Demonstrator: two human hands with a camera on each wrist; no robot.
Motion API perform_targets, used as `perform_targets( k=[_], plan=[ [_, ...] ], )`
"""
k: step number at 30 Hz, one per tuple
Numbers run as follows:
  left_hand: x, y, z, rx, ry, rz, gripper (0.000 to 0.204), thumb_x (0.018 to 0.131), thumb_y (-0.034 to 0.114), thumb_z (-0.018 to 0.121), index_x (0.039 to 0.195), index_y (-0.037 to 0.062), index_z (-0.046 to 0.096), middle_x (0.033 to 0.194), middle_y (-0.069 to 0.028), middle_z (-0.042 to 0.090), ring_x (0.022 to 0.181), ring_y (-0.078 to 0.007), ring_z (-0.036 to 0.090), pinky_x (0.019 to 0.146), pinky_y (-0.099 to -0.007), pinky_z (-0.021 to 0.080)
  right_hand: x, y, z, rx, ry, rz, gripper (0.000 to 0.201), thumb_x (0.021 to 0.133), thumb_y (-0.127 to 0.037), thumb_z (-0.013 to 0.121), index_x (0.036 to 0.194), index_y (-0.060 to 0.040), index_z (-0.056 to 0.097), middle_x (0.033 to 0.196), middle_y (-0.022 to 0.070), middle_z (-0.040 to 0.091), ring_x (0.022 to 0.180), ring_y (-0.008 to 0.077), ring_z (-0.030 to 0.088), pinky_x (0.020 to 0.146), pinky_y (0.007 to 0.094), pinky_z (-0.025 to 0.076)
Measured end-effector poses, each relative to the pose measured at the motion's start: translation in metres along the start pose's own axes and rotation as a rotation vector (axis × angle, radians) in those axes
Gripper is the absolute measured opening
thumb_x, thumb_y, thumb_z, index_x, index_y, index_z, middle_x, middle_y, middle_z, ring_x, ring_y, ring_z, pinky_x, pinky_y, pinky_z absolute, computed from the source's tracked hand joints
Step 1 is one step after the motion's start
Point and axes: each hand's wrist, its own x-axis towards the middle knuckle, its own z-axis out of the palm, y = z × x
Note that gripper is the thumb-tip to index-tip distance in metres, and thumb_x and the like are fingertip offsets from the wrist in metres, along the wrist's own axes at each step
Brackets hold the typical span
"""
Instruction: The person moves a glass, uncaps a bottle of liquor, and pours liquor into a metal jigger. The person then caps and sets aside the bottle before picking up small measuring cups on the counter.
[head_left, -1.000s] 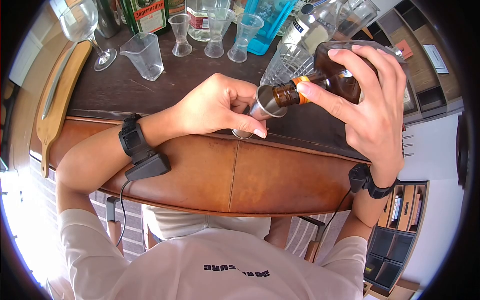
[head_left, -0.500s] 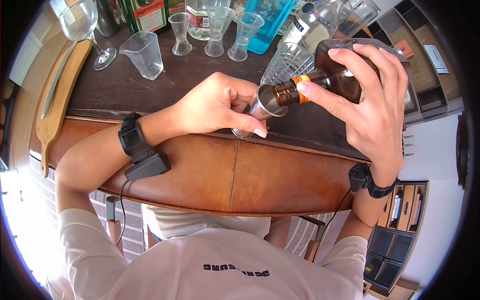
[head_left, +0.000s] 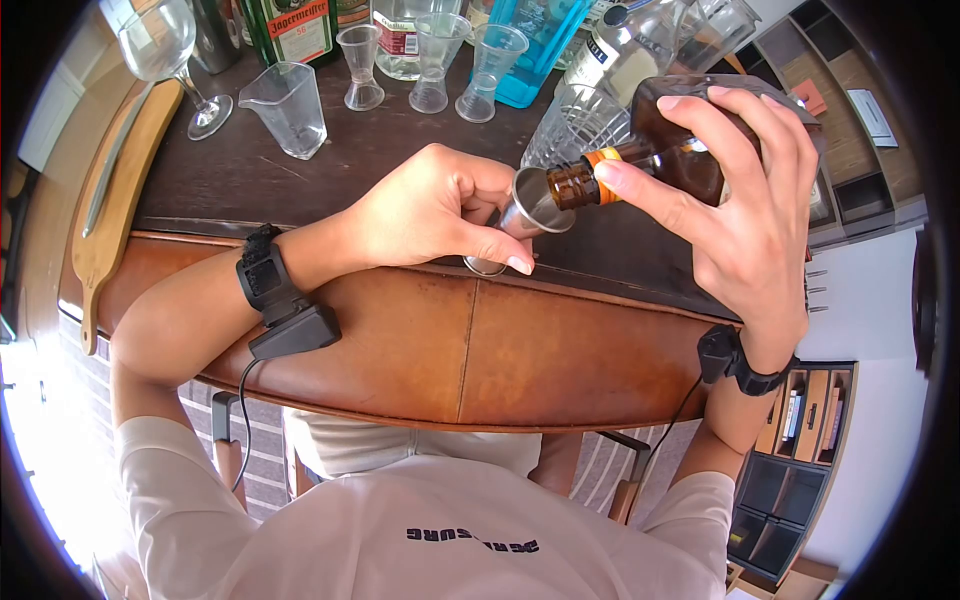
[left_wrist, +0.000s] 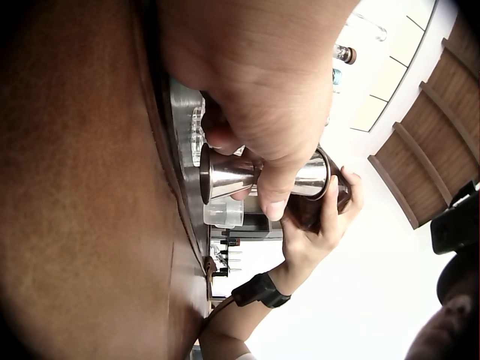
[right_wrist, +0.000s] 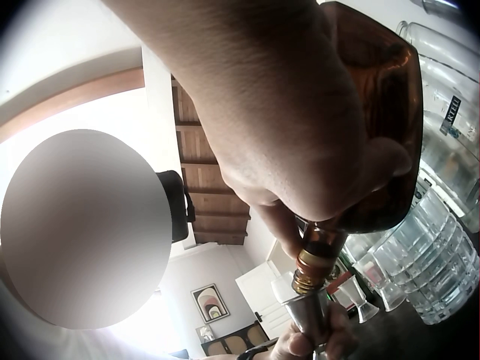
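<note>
Steel, double-ended and narrow at the waist, the jigger point(head_left: 527, 213) stands at the near edge of the dark bar top point(head_left: 330, 180), just behind the padded brown leather rail point(head_left: 470, 345). The left hand point(head_left: 430, 210) grips it, fingers and thumb curled round its waist; the left wrist view shows the same clasp from the side, with the thumb across the metal point(left_wrist: 255, 176). The right hand point(head_left: 735, 200) is wrapped round a brown glass bottle point(head_left: 680, 150), holding it tipped over so that its open neck, ringed with an orange band, lies at the rim of the jigger's upper cup. Whether liquid is running cannot be told. Just behind the bottle's neck stands a cut-glass tumbler point(head_left: 575, 125). Further back on the bar are three small clear measures point(head_left: 435, 60), a clear measuring beaker point(head_left: 288, 110), a wine glass point(head_left: 170, 55) and several bottles. A wooden board point(head_left: 115, 200) lies along the bar's left end.
</note>
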Motion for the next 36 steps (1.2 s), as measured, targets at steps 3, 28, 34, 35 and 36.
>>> perform_targets(
  k=[3,28,34,35,36],
  plan=[
    [0.0002,-0.0004,-0.0004,0.02,-0.003,-0.004,0.025,0.081,0.007,0.089,0.101,0.0,0.075,0.084,-0.0009,0.074,0.063,-0.0009,0.052,0.059,-0.0214,0.041,-0.0005,0.0005,0.0007,0.001,0.008,-0.006,0.047,0.077,-0.011,0.069,0.116,-0.0361,0.08,0.133,0.002,0.062,0.122,0.0306,0.057,0.104,0.0489,0.039],
    [0.0004,0.0001,-0.0009,0.016,-0.018,-0.002,0.025,0.081,0.008,0.09,0.099,-0.0003,0.076,0.081,0.0011,0.071,0.062,-0.0013,0.046,0.06,-0.0221,0.04,-0.0012,0.0009,0.0024,-0.024,0.032,-0.014,0.045,0.078,-0.013,0.068,0.115,-0.0364,0.079,0.133,0.0025,0.062,0.122,0.0308,0.057,0.104,0.0503,0.04],
    [-0.0012,0.0031,-0.0027,0.05,-0.017,0.016,0.029,0.081,0.006,0.089,0.105,-0.0002,0.075,0.087,-0.0019,0.075,0.066,-0.0016,0.053,0.062,-0.0218,0.045,0.0,0.0003,0.0035,0.015,0.019,-0.008,0.047,0.077,-0.011,0.068,0.116,-0.0344,0.08,0.133,0.0034,0.062,0.121,0.0318,0.057,0.103,0.0496,0.04],
    [-0.0019,0.0017,-0.002,0.019,0.021,0.024,0.032,0.081,0.004,0.088,0.11,-0.0005,0.074,0.09,-0.0035,0.075,0.071,-0.0035,0.059,0.066,-0.0228,0.05,0.0006,0.0001,0.0029,0.034,0.019,-0.002,0.049,0.077,-0.008,0.068,0.117,-0.033,0.079,0.133,0.0045,0.062,0.121,0.0321,0.057,0.102,0.0495,0.041],
    [-0.0024,0.0006,-0.0016,-0.011,0.06,0.031,0.036,0.082,0.003,0.087,0.114,-0.0008,0.072,0.093,-0.005,0.076,0.076,-0.0055,0.065,0.07,-0.0238,0.054,0.0012,0.0003,0.0024,0.053,0.019,0.004,0.05,0.076,-0.006,0.067,0.118,-0.0315,0.079,0.133,0.0056,0.062,0.12,0.0324,0.057,0.102,0.0493,0.041]
  ],
)
